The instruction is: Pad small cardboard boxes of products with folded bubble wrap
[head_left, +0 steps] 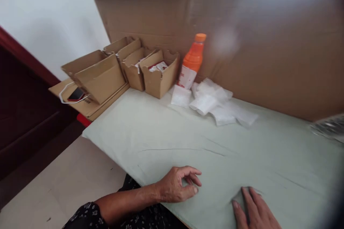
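My left hand (pixel 180 185) is at the near edge of the table, fingers curved and thumb apart, with nothing between them. To its right my right hand (pixel 254 209) rests on the pale green tabletop (pixel 161 128), its fingers stretched out and the thumb spread away; the lower part is cut off by the frame. Neither hand holds anything. Beyond them, against the cardboard wall, lies a loose pile of clear plastic bags (pixel 212 100). An orange bottle (pixel 192 61) with a white label stands just behind the bags.
Several open cardboard boxes (pixel 159 84) stand at the back left, one holding red and white packets (pixel 159 67). A dark phone-like object (pixel 76 94) and a white cable (pixel 62 96) are beside them. A tall cardboard partition (pixel 255 50) borders the back; a person shows above it.
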### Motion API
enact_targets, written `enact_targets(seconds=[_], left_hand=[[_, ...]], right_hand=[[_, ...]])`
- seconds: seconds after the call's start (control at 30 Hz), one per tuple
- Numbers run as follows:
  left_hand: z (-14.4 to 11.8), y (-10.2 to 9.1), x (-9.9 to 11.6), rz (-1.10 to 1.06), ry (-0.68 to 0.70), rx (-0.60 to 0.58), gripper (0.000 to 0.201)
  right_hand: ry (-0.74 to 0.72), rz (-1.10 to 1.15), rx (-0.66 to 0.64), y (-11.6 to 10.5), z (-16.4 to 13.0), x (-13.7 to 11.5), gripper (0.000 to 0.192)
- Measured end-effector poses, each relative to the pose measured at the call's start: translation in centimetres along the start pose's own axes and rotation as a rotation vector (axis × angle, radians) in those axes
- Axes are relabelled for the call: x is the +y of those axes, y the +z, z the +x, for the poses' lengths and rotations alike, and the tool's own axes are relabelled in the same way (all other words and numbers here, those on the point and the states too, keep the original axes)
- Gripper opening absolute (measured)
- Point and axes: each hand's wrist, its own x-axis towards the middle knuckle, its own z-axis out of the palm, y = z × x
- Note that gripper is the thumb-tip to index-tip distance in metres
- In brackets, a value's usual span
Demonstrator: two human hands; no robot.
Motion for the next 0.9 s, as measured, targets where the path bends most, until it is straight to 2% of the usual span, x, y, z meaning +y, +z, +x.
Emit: enact_targets(seconds=[0.17,0.23,0.3,0.37,0.47,0.5,0.57,0.63,0.73,0.9], left_hand=[[-1.0,-2.0,0.6,-0.035,0.024,0.074,0.05],[-1.8,-3.9,1.4,-0.032,0.03,0.145,0.046],[-2.7,-6.7,2.3,-0.017,0.039,0.247,0.041],[-3.7,-10.6,3.2,-0.013,0.041,0.416,0.036],[-5.6,-17.6,4.1,0.055,0.023,0.84,0.034],[-6.3,-20.1,4.2,0.149,0.021,0.996,0.035],[-7.5,-25.0,4.6,0.436,-0.021,1.202,0.038],[-8.3,-29.7,5.2,0.554,-0.052,1.283,0.039],[-8.7,-36.1,6.3,0.7,-0.121,1.341,0.043],[-8.3,-44.8,7.0,0.887,-0.33,1.361,0.06]], right_hand=[[-0.289,0.123,0.031,2.6,8.7,-7.2,0.051],[-0.355,0.159,0.026,3.6,11.7,-9.5,0.049],[-0.393,0.183,0.016,4.4,13.9,-11.1,0.048],[-0.415,0.185,0.023,4.9,15.3,-12.2,0.047],[-0.451,0.158,0.052,5.2,16.1,-12.8,0.048],[-0.458,0.148,0.058,5.2,16.2,-12.8,0.048],[-0.465,0.137,0.059,5.2,16.2,-12.7,0.049],[-0.461,0.137,0.052,5.2,16.1,-12.5,0.049],[-0.448,0.139,0.049,5.3,16.1,-12.4,0.049],[-0.479,0.134,0.04,5.2,16.3,-12.2,0.049]])
